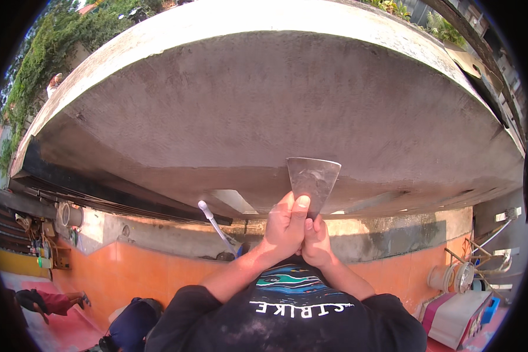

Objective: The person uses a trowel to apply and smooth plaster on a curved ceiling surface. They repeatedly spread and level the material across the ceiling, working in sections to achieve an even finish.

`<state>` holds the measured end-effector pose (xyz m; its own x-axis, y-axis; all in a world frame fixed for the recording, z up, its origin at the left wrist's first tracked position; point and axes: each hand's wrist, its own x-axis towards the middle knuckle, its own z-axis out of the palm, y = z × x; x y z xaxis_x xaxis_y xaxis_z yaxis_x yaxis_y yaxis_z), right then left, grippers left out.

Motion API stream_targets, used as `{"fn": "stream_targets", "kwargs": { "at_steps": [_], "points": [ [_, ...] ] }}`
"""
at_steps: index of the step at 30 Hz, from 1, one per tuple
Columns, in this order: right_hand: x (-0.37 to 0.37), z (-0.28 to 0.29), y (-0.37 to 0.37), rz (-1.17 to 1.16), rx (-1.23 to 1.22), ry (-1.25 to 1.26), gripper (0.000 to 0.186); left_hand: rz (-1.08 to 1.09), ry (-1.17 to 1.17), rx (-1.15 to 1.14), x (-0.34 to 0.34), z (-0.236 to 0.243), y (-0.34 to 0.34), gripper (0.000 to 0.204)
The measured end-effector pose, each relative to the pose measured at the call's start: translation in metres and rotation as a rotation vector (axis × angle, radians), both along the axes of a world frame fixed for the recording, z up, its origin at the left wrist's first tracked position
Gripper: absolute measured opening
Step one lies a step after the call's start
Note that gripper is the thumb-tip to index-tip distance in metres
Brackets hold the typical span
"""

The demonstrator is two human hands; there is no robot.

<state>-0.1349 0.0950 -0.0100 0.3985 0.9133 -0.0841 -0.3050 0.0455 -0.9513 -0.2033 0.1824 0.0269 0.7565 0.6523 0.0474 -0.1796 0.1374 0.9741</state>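
Both of my hands grip one wide metal scraper by its handle, blade pointing up. My left hand wraps the handle with the thumb pressed on the blade's base. My right hand sits just below and to the right, fingers closed around the same handle. The blade's flat edge rests against a grey plastered wall that fills the upper view. The handle itself is hidden inside my hands.
The wall's pale top edge curves above. Below it run an orange wall and a white pipe. Another person crouches at the lower left. A fan and boxes stand at the lower right.
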Motion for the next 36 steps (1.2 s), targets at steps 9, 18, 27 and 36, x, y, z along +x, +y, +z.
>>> {"fn": "stream_targets", "kwargs": {
  "at_steps": [9,18,27,36],
  "points": [
    [-0.007,0.007,-0.015,0.066,0.051,0.196,0.049,-0.069,0.096,-0.075,-0.009,0.009,-0.007,0.035],
    [-0.011,-0.033,-0.024,0.064,-0.082,0.22,0.048,-0.073,0.141,-0.096,-0.011,-0.028,-0.011,0.038],
    [0.015,0.028,0.016,-0.056,0.271,-0.252,0.056,-0.025,-0.04,0.171,0.004,0.043,0.02,0.032],
    [-0.013,-0.027,-0.029,0.032,-0.054,0.226,0.04,-0.08,0.106,-0.154,-0.01,-0.024,-0.018,0.033]
  ]
}}
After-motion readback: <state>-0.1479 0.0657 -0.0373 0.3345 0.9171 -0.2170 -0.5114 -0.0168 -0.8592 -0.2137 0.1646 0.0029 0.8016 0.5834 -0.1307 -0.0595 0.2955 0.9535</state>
